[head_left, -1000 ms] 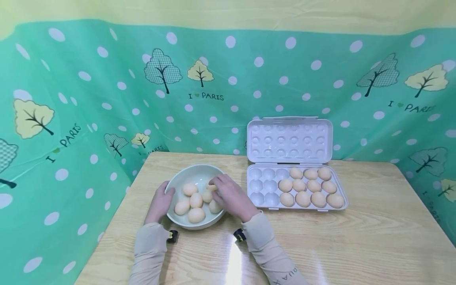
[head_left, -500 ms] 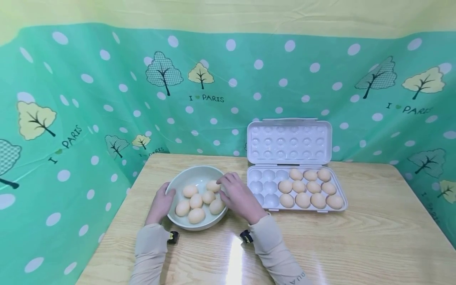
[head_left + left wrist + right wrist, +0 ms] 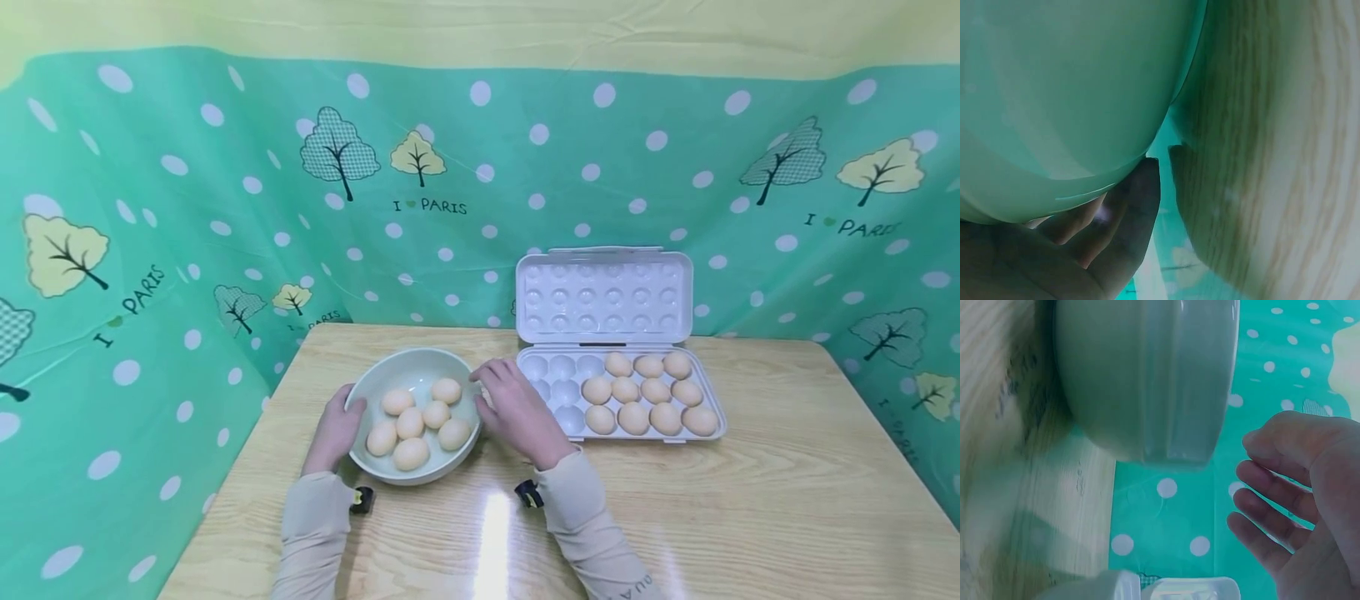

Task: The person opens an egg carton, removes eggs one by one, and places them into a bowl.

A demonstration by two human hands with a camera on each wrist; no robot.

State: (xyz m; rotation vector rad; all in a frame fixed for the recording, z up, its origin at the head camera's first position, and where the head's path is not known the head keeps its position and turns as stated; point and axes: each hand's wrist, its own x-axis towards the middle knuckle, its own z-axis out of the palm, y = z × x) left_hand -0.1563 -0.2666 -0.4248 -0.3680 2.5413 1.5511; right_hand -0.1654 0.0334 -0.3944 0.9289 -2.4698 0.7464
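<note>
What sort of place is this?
Likely a curtained-off tabletop setup, maybe for recording, rather than a working kitchen: printed curtain behind and along both sides of a wooden table, with a bowl of eggs on it.

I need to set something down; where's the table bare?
Bare: the table right of the egg carton, and in front of it, right of the right sleeve. Crowded: between bowl and carton, where the right hand is.

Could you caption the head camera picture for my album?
A left hand holds a bowl of seven eggs, an empty right hand beside it, near an open carton holding eleven more.
</note>
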